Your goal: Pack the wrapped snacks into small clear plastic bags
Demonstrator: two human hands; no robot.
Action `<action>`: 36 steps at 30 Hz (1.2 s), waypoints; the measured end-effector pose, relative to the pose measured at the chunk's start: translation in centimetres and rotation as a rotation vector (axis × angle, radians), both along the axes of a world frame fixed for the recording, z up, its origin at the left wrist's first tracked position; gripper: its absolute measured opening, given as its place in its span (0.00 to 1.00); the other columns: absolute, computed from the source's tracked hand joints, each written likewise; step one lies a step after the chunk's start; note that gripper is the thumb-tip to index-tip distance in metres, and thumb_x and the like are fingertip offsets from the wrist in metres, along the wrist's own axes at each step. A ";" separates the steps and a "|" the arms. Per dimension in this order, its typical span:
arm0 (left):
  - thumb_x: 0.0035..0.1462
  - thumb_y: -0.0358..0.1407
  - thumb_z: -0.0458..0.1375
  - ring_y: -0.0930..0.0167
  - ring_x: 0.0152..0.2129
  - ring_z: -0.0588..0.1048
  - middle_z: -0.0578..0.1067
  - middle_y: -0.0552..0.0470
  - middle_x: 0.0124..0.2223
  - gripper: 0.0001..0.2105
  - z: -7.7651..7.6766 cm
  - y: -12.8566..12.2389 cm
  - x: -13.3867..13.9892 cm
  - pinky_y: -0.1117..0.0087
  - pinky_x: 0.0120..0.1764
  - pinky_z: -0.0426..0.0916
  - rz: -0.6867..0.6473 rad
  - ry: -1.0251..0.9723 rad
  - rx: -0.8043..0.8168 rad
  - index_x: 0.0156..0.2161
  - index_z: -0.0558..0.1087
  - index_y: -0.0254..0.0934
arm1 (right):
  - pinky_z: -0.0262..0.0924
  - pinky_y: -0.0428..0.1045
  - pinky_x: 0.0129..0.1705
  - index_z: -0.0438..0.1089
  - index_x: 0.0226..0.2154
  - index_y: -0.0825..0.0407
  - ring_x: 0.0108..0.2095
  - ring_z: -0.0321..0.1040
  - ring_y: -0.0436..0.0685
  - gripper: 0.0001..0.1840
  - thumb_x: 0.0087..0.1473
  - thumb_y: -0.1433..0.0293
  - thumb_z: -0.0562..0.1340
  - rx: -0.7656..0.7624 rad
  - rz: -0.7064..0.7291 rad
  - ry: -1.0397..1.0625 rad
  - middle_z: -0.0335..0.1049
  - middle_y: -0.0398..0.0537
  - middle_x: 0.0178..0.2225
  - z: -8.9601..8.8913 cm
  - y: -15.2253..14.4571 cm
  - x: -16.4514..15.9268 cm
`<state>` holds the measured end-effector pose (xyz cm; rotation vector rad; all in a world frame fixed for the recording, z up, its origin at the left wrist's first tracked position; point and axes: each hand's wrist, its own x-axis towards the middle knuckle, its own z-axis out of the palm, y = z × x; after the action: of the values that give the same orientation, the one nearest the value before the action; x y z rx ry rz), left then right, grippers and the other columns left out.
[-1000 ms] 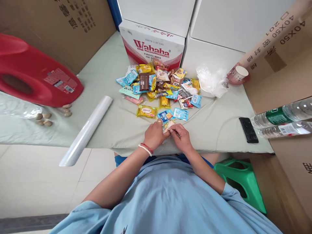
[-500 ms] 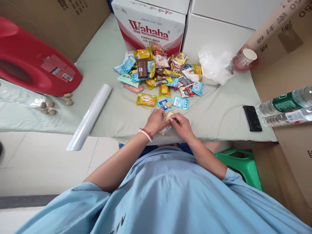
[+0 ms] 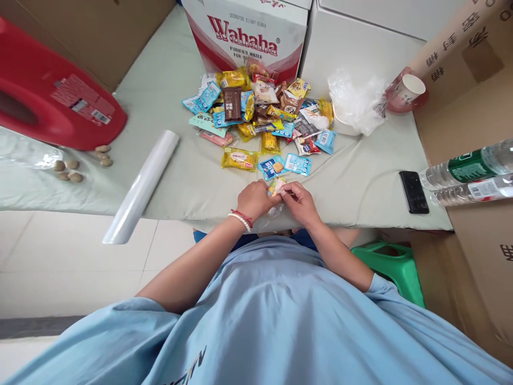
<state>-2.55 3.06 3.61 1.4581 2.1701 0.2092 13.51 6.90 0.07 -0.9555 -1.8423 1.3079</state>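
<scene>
Pale green cloth [image 3: 200,187] spreads beneath a heap of colourful wrapped snacks [image 3: 264,93], on whose near side the left hand [image 3: 255,199] and right hand [image 3: 300,205] pinch a small crinkled clear-and-yellow plastic packet [image 3: 276,186], seemingly so that each steadies it for the other.

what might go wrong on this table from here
The roll juts past the front edge of the table, so a bump might knock it off. The left hand and right hand hold a small packet near that edge, so it could drop. The snack pile is loosely heaped; a nudge might slide pieces.
</scene>
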 end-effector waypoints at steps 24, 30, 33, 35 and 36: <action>0.51 0.52 0.66 0.55 0.42 0.79 0.81 0.43 0.45 0.23 0.2 0.6 -0.7 0.62 0.40 0.69 0.085 -0.299 0.033 0.46 0.73 0.37 | 0.65 0.53 0.50 0.74 0.36 0.47 0.38 0.70 0.55 0.20 0.53 0.49 0.71 -0.445 -0.037 0.292 0.73 0.42 0.34 0.0 0.2 0.1; 0.49 0.58 0.66 0.61 0.41 0.77 0.80 0.45 0.45 0.29 -0.9 -0.1 -1.5 0.64 0.41 0.70 0.153 -0.770 0.209 0.46 0.72 0.36 | 0.68 0.53 0.50 0.73 0.36 0.47 0.37 0.70 0.55 0.23 0.50 0.47 0.72 -0.482 -0.059 0.332 0.72 0.42 0.35 0.2 0.5 -0.6; 0.51 0.57 0.66 0.63 0.41 0.76 0.79 0.45 0.47 0.30 -1.5 -0.1 -1.2 0.65 0.42 0.70 0.283 -0.839 0.299 0.48 0.69 0.35 | 0.69 0.53 0.49 0.73 0.36 0.46 0.37 0.69 0.55 0.23 0.51 0.45 0.71 -0.431 -0.066 0.291 0.72 0.43 0.36 0.1 0.7 -0.9; 0.53 0.56 0.65 0.65 0.40 0.75 0.78 0.46 0.46 0.27 -1.7 -0.1 -0.9 0.66 0.42 0.69 0.341 -0.854 0.351 0.47 0.68 0.36 | 0.68 0.53 0.48 0.74 0.37 0.46 0.38 0.69 0.55 0.21 0.56 0.47 0.69 -0.347 -0.051 0.245 0.72 0.44 0.37 0.2 0.8 -1.0; 0.54 0.55 0.65 0.66 0.39 0.75 0.77 0.47 0.45 0.26 -1.9 -0.1 -0.7 0.66 0.42 0.69 0.363 -0.847 0.373 0.46 0.68 0.36 | 0.68 0.53 0.48 0.74 0.38 0.46 0.39 0.69 0.55 0.19 0.59 0.48 0.67 -0.277 -0.036 0.210 0.72 0.45 0.38 0.4 0.8 -1.0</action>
<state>-3.26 2.93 1.76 0.8631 1.6840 1.1764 12.51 7.69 0.44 -0.9461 -1.5050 1.6051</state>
